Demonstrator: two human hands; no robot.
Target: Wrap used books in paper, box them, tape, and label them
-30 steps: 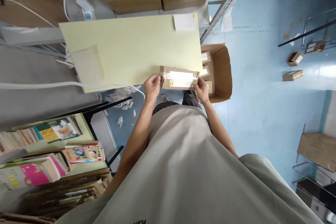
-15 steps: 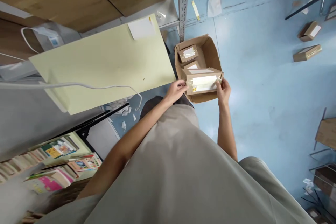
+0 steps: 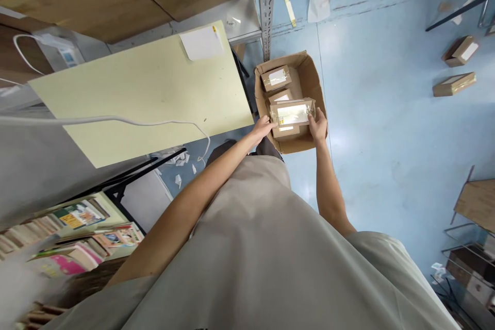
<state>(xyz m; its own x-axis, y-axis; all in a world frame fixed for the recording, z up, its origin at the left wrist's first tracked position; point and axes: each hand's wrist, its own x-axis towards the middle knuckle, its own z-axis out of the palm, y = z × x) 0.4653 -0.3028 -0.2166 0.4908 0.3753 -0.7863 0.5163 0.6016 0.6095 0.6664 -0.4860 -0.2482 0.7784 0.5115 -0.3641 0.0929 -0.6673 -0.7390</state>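
Between my two hands is a small brown cardboard box (image 3: 294,113) with a white label and clear tape across its ends. My left hand (image 3: 263,128) grips its left end, and my right hand (image 3: 318,125) grips its right end with the thumb on top. The held box is over a large open carton (image 3: 313,80) on the floor, partly inside its walls. Inside the carton lie several smaller labelled boxes, one at the far left (image 3: 276,78), another just behind the held box (image 3: 281,96), and one partly hidden beneath it (image 3: 286,131).
A pale yellow tabletop (image 3: 147,87) with a white paper (image 3: 201,43) and a cable (image 3: 147,122) is on the left. Behind the carton rises a metal shelf post (image 3: 266,10). Books (image 3: 81,214) fill a lower-left shelf. Two boxes (image 3: 454,84) (image 3: 461,51) lie on the blue floor at right.
Both hands have lowered the labelled box deeper into the carton. Another labelled box beneath it now shows. The view has shifted slightly.
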